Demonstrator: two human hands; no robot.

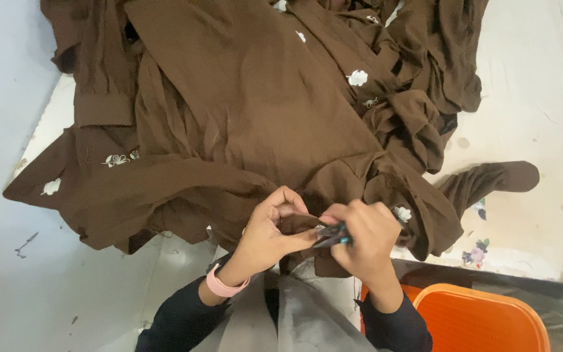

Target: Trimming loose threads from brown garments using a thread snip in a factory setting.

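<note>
A: Your dark sleeves and pink wristband (224, 285) sit closest; beside them, an orange plastic basket (483, 319).

B: And your hands?

A: Left hand (270, 229) pinches a fold of the brown embroidered cotton garment (255, 111) heaped on the white table (529, 98). Right hand (366, 238) is clenched around small teal-handled thread snips (333, 236). Trimming looks underway; most of the cloth seems unchecked.

no packages, labels, signs or screens seen in the head view, nothing printed or displayed to be noted
</note>
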